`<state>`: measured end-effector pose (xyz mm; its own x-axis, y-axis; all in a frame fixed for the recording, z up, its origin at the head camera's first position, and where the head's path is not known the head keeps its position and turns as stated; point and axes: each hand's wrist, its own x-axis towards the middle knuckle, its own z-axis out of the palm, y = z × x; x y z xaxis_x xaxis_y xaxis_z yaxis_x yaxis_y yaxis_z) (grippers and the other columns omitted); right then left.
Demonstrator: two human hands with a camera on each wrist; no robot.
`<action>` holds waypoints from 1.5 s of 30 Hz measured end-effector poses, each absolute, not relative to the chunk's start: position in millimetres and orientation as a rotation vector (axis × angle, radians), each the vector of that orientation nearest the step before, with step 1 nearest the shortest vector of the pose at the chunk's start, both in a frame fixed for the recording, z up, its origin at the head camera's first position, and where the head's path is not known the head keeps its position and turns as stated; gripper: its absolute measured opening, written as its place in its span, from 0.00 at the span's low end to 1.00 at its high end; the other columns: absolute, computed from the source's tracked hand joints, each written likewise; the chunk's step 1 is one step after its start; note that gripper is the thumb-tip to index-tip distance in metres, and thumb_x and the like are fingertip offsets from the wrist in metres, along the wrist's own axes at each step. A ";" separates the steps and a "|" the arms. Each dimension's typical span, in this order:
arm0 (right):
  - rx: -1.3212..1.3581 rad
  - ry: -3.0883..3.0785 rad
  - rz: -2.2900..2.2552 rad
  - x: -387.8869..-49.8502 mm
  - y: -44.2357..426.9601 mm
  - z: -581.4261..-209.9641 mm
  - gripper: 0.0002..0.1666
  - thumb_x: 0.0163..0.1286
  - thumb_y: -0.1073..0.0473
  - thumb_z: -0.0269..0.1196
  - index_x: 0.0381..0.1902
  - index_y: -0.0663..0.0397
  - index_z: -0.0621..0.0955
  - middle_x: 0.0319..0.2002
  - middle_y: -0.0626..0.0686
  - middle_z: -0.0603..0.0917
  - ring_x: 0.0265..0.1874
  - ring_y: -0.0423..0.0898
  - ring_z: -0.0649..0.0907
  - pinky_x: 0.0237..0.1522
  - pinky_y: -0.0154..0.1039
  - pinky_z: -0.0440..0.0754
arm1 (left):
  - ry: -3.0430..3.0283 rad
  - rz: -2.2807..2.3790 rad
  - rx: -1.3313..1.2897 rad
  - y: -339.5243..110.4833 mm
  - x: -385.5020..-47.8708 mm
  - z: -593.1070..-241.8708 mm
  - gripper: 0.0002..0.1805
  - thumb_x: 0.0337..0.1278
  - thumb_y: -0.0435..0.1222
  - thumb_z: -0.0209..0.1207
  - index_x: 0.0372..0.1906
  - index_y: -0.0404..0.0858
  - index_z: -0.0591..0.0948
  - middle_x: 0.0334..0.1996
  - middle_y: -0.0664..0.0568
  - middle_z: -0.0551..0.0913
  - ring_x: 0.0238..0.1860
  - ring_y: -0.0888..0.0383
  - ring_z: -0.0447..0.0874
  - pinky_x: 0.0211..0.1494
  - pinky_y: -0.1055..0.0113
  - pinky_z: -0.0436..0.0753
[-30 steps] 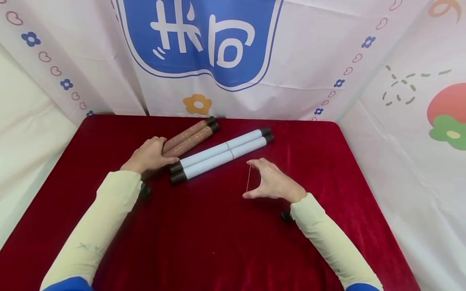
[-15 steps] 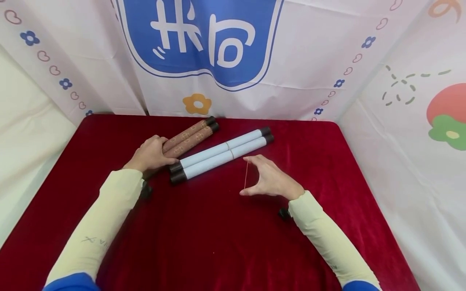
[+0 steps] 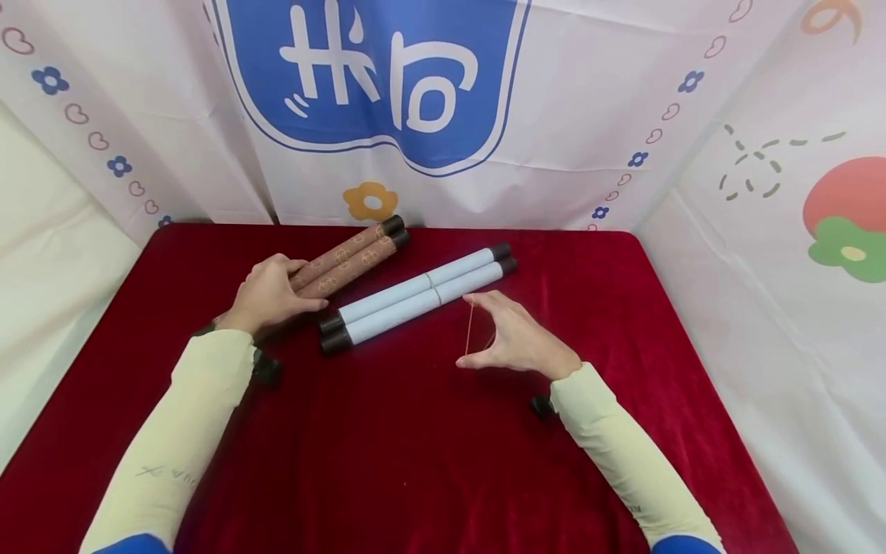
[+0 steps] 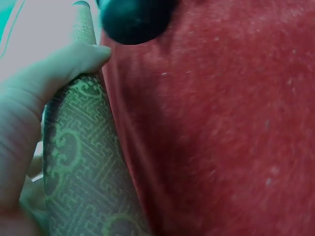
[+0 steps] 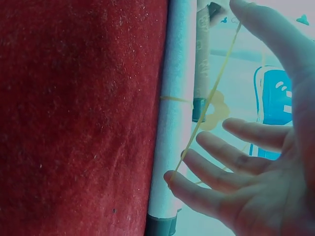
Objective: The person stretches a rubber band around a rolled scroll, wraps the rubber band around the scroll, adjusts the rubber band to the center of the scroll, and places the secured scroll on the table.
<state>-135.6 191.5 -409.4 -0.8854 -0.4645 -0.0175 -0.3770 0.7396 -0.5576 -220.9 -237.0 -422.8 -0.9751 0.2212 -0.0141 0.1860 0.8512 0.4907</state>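
Observation:
My left hand (image 3: 266,296) grips a pair of brown patterned scrolls (image 3: 349,261) with black ends, lying side by side. In the left wrist view the thumb lies across one scroll (image 4: 83,157); some fingers are hidden behind it. A thin rubber band (image 5: 211,96) is stretched between the thumb and spread fingers of my right hand (image 3: 515,335), which is held to the right of the scrolls. Between the hands lie two pale blue scrolls (image 3: 415,296) with black ends, bound at their middle by another rubber band (image 3: 433,288).
Dark red velvet cloth (image 3: 388,446) covers the table. A white printed curtain (image 3: 554,115) with a blue emblem stands behind its far edge, and more white fabric closes both sides.
My left hand and the brown scrolls have shifted left, away from the pale blue pair. My right hand has drifted slightly left and away from me, with the band still stretched.

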 end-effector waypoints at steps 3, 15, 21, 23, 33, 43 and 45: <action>-0.671 2.782 -0.848 -136.8 193.3 -410.1 0.64 0.50 0.34 0.82 0.78 0.52 0.69 0.71 0.53 0.75 0.70 0.54 0.76 0.73 0.56 0.75 | 2.979 0.771 0.343 -238.3 -216.5 -416.4 0.49 0.47 0.53 0.80 0.70 0.29 0.77 0.57 0.36 0.79 0.54 0.40 0.79 0.55 0.37 0.80; -0.691 2.706 -1.095 -141.1 194.8 -405.9 0.64 0.51 0.41 0.84 0.79 0.55 0.66 0.72 0.60 0.74 0.72 0.57 0.76 0.67 0.58 0.81 | 3.016 0.751 0.549 -229.0 -188.9 -398.9 0.47 0.40 0.52 0.83 0.66 0.33 0.81 0.53 0.42 0.83 0.50 0.44 0.82 0.50 0.44 0.81; -0.647 2.682 -1.184 -141.9 196.1 -402.6 0.63 0.52 0.43 0.84 0.80 0.52 0.64 0.72 0.61 0.74 0.71 0.56 0.77 0.66 0.59 0.82 | 3.014 0.766 0.704 -218.0 -170.0 -392.2 0.44 0.38 0.49 0.85 0.63 0.33 0.84 0.50 0.46 0.84 0.45 0.49 0.83 0.46 0.50 0.83; -0.634 2.675 -1.225 -142.5 197.0 -402.4 0.63 0.53 0.45 0.84 0.80 0.51 0.64 0.71 0.61 0.74 0.71 0.58 0.77 0.66 0.59 0.82 | 3.012 0.784 0.736 -213.9 -163.6 -391.3 0.43 0.37 0.48 0.85 0.62 0.34 0.85 0.49 0.48 0.84 0.44 0.51 0.82 0.45 0.52 0.82; -0.608 2.611 -1.424 -141.9 196.6 -404.2 0.65 0.52 0.51 0.85 0.82 0.49 0.61 0.70 0.57 0.75 0.72 0.57 0.79 0.66 0.54 0.82 | 2.993 0.842 0.843 -194.3 -136.8 -395.8 0.40 0.32 0.48 0.86 0.59 0.42 0.87 0.46 0.56 0.83 0.41 0.57 0.83 0.43 0.57 0.83; -0.614 2.525 -1.575 -140.4 190.5 -405.2 0.61 0.54 0.58 0.83 0.81 0.45 0.64 0.75 0.57 0.71 0.72 0.57 0.78 0.68 0.53 0.81 | 2.947 0.863 0.860 -180.9 -122.8 -404.0 0.41 0.32 0.48 0.86 0.60 0.43 0.87 0.46 0.57 0.83 0.42 0.57 0.82 0.43 0.58 0.83; -0.614 2.510 -1.595 -139.8 189.3 -405.9 0.60 0.54 0.59 0.83 0.80 0.45 0.65 0.75 0.59 0.71 0.71 0.55 0.79 0.68 0.54 0.81 | 2.944 0.865 0.868 -178.6 -122.0 -405.7 0.40 0.31 0.48 0.86 0.59 0.45 0.87 0.47 0.57 0.83 0.43 0.58 0.82 0.43 0.58 0.83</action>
<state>-139.8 189.3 -405.9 -0.9130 -0.3883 0.1249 -0.2781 0.3685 -0.8871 -122.0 -178.6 -405.7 -0.8507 0.4894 0.1918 0.5154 0.7047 0.4876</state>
